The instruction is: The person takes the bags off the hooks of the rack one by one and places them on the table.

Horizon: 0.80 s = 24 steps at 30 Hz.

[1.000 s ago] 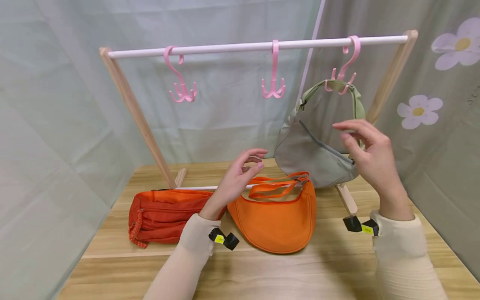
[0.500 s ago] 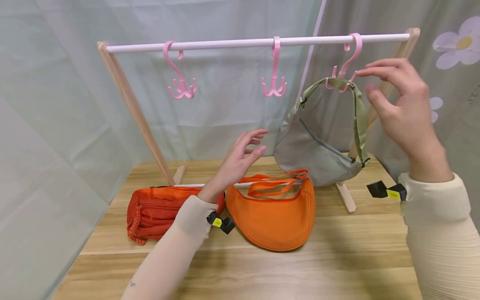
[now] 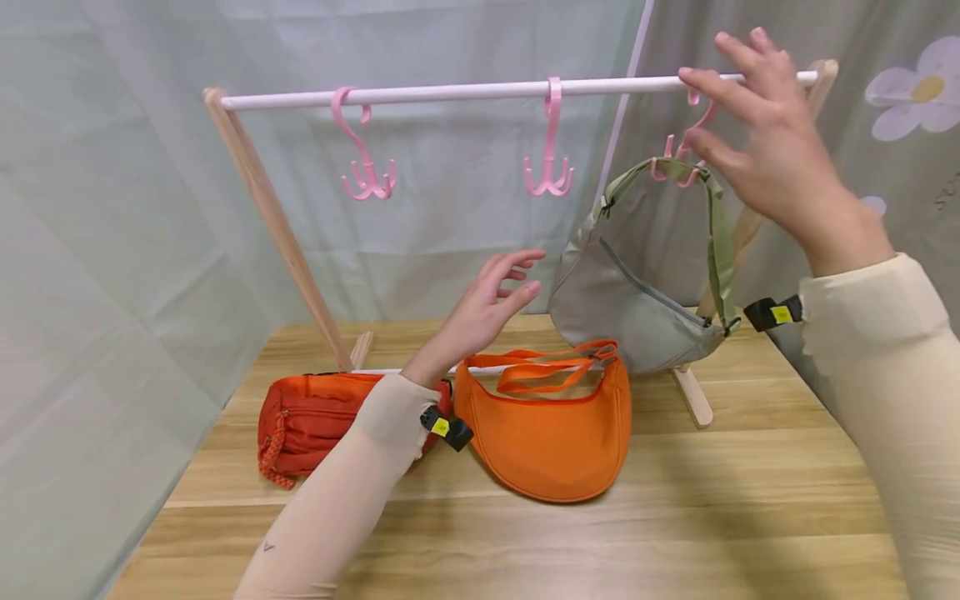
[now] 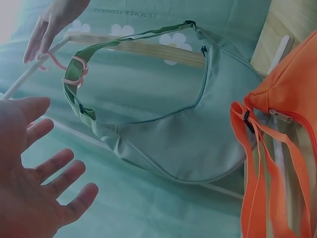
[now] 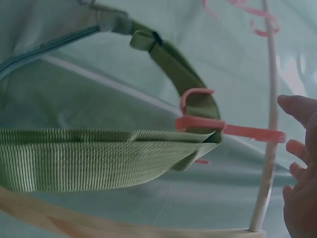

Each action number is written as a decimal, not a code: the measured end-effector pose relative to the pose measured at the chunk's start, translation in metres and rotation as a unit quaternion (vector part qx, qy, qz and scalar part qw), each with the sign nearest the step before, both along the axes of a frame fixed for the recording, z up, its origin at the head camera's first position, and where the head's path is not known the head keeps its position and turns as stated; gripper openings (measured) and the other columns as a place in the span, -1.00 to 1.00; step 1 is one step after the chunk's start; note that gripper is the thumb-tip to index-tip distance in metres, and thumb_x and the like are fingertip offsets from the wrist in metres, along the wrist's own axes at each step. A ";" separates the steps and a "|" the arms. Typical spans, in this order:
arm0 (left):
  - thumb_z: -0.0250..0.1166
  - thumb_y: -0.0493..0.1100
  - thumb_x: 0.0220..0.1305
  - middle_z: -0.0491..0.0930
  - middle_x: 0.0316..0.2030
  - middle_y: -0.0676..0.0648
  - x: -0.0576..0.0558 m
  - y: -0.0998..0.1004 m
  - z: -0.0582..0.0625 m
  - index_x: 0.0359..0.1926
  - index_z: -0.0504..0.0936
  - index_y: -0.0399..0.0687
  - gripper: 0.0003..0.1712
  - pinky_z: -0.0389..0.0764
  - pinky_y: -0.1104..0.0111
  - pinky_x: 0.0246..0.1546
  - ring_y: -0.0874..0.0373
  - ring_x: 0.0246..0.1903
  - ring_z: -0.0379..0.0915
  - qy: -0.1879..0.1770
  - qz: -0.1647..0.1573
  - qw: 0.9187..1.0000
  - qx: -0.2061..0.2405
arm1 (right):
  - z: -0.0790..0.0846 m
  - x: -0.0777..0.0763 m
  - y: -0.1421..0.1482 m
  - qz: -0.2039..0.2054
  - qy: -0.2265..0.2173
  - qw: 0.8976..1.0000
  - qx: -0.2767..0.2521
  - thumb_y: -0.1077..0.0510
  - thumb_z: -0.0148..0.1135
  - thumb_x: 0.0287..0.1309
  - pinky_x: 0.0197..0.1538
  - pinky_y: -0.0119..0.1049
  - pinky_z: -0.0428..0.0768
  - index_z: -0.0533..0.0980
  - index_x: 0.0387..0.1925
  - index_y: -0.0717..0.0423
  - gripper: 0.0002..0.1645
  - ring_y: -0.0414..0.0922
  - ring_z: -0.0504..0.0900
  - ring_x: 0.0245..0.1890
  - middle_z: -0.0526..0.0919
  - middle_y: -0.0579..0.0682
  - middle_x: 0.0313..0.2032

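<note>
Saw a red bag (image 3: 318,421) on the surface (image 3: 585,550) at left, with the left hook (image 3: 367,177) on the rod (image 3: 465,90) beyond. Next, found the left hand (image 3: 486,310) in the air with fingers loosely parted, then an orange bag (image 3: 551,446) at near middle. At far right, saw a grey bag (image 3: 618,308) hung from the right hook (image 5: 223,127), then the right hand (image 3: 783,142) with fingers spread wide by the rod. Could not tell contact there.
</note>
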State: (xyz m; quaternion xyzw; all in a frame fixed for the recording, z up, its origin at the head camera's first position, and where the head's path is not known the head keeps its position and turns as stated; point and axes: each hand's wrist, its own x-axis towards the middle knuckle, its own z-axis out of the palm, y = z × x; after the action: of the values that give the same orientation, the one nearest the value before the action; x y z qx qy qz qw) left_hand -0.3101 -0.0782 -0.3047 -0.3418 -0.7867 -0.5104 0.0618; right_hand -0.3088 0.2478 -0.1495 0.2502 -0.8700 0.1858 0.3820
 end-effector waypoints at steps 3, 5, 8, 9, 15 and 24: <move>0.16 -0.06 0.60 0.35 0.33 -0.10 -0.002 0.002 0.000 0.49 0.40 0.03 -0.47 0.48 0.15 0.26 0.08 0.24 0.34 -0.002 0.000 1.000 -0.005 | 0.001 -0.007 0.002 -0.011 -0.007 1.000 0.019 0.33 0.39 0.30 0.59 -0.20 -0.31 0.47 0.43 0.07 -0.31 -0.05 -0.14 0.64 0.17 0.10 0.59; 0.16 -0.06 0.60 0.34 0.34 -0.12 -0.004 0.003 0.001 0.49 0.40 0.00 -0.47 0.48 0.14 0.25 0.07 0.24 0.34 -0.001 -0.001 1.000 -0.007 | 0.002 -0.010 0.003 -0.018 -0.011 0.999 0.026 0.32 0.38 0.30 0.59 -0.20 -0.33 0.46 0.45 0.04 -0.30 -0.04 -0.15 0.65 0.17 0.09 0.59; 0.16 -0.06 0.60 0.34 0.35 -0.17 -0.007 0.006 0.002 0.49 0.41 -0.03 -0.47 0.48 0.14 0.24 0.04 0.24 0.34 0.002 0.000 1.000 -0.008 | 0.003 -0.013 0.004 -0.027 -0.016 0.999 0.038 0.29 0.37 0.33 0.60 -0.17 -0.35 0.43 0.47 0.02 -0.29 -0.03 -0.16 0.65 0.18 0.09 0.59; 0.16 -0.06 0.61 0.34 0.35 -0.18 -0.009 0.007 0.002 0.48 0.41 -0.05 -0.47 0.48 0.14 0.23 0.01 0.24 0.34 0.004 0.000 1.000 -0.008 | 0.003 -0.014 0.004 -0.031 -0.020 0.998 0.043 0.28 0.35 0.35 0.60 -0.17 -0.36 0.41 0.49 0.02 -0.28 -0.03 -0.16 0.65 0.18 0.08 0.59; 0.17 -0.05 0.60 0.38 0.32 -0.13 -0.018 0.017 0.007 0.45 0.46 -0.01 -0.51 0.45 0.18 0.20 0.02 0.23 0.35 0.018 0.012 0.999 -0.027 | -0.001 -0.019 0.003 -0.047 -0.028 0.998 0.044 0.28 0.33 0.38 0.61 -0.12 -0.30 0.29 0.56 0.02 -0.21 0.03 -0.02 0.63 0.26 0.09 0.55; 0.17 -0.08 0.60 0.37 0.33 -0.15 -0.036 0.039 0.029 0.44 0.48 -0.01 -0.52 0.42 0.20 0.26 0.03 0.27 0.33 0.060 0.044 0.996 -0.057 | -0.006 -0.023 0.001 -0.043 0.024 0.998 0.032 0.34 0.39 0.30 0.60 -0.12 -0.21 0.38 0.50 0.01 -0.21 0.07 0.24 0.53 0.43 0.12 0.44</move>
State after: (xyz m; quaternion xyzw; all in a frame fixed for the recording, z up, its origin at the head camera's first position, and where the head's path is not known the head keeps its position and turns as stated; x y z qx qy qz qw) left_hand -0.3459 -0.0391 -0.2761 -0.3396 -0.8238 -0.4399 0.1119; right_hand -0.3319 0.2491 -0.1558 0.2291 -0.8762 0.1348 0.4020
